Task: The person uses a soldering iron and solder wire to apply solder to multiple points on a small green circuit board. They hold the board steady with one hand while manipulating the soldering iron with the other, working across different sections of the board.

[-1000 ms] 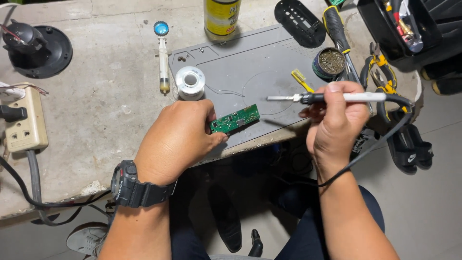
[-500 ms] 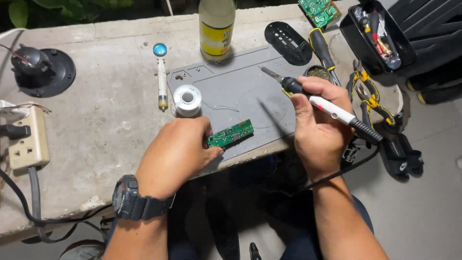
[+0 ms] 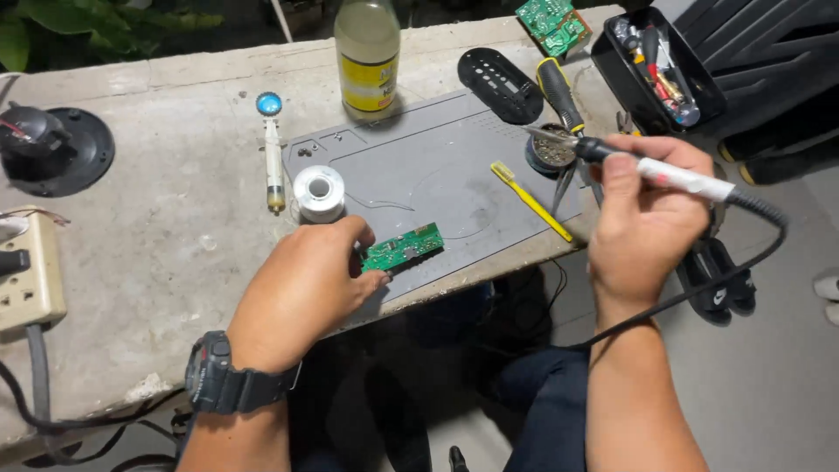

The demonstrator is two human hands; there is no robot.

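Pinched at its near-left end by the left hand (image 3: pixel 301 293), the small green circuit board (image 3: pixel 404 247) lies flat on the near edge of the grey work mat (image 3: pixel 419 166); the thumb and fingertips close on the board's edge, so that grip is shut on it. The right hand (image 3: pixel 642 218) has its grip closed around a soldering iron (image 3: pixel 664 175), held like a pen, with the metal tip pointing left and far, right over a small round tin of tip-cleaning wool (image 3: pixel 549 150) at the mat's right edge, well apart from the board.

As a judgement, the soldering is not in progress at this instant: the iron is away from the board, near the cleaner, and whether any joint on the board is already made is too small to tell.

Just beyond the left hand stands a spool of solder wire (image 3: pixel 319 192), with a syringe (image 3: pixel 274 162) lying to its left. A yellow brush (image 3: pixel 531 201) lies on the mat's right part. At the far side stand a glass bottle (image 3: pixel 368 52), a black oval cover (image 3: pixel 502 85), a screwdriver (image 3: pixel 559 92), another green board (image 3: pixel 552 24) and a black tool tray (image 3: pixel 655 65).

The tabletop (image 3: pixel 149 218) is rough, stained concrete; a power strip (image 3: pixel 26 271) sits at its left end and a black round base (image 3: pixel 52 149) beyond that. Leaves show at the far left, and a grey floor to the right.
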